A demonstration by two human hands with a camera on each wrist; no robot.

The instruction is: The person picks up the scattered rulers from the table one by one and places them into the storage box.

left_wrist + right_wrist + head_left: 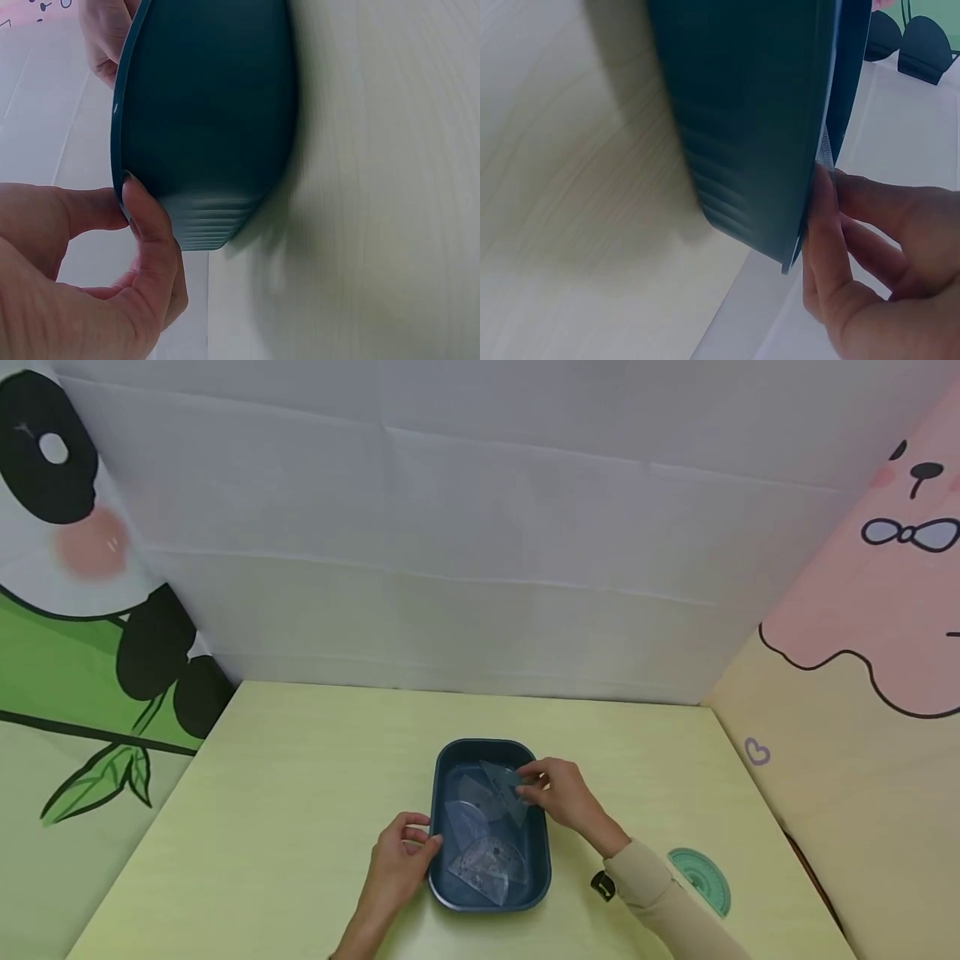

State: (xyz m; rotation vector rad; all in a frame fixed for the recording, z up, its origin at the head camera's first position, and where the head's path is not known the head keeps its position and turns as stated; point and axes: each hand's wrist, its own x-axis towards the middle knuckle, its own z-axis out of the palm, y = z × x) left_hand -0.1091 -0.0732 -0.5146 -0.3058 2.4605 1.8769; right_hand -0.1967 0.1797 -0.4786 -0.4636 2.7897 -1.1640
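Note:
A dark blue plastic tray point(452, 768) sits on the table with several clear drawing tools lying overlapped inside it. My left hand point(401, 860) pinches the tray's left rim between thumb and fingers; the left wrist view shows that hold on the tray wall point(202, 112). At the far right of the tray, my right hand point(558, 793) pinches a clear set square point(502, 785) by its edge. In the right wrist view, a sliver of the set square point(825, 150) shows at the rim beside the fingertips. A clear set square point(480, 881) and a round-edged protractor point(467, 821) lie lower in the tray.
A green protractor point(705, 881) lies on the pale yellow table point(315, 760), right of the right forearm. A small black object point(603, 885) is beside the right sleeve. A white sheet point(465, 527) hangs behind the table, with cartoon-printed panels on both sides.

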